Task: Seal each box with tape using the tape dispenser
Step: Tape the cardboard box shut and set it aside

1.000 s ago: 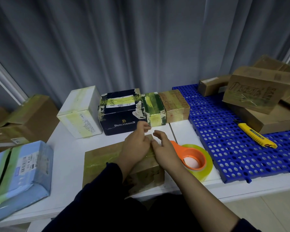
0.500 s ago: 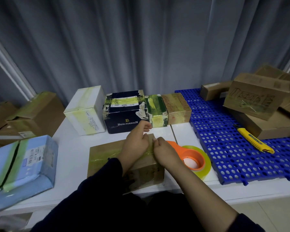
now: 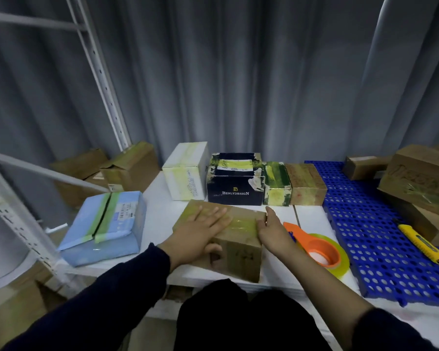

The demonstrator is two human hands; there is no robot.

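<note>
Brown box [image 3: 241, 252] under flat left hand [image 3: 200, 233], grip of right hand [image 3: 273, 230] unclear.

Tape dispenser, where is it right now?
Head view: the orange tape dispenser lies on the white table, right of the brown box, beside the right hand and left of the blue perforated mat.

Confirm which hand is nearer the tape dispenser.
Right. The right hand is at the brown box's right edge, beside the tape dispenser; the left hand lies flat on the box top.
</note>
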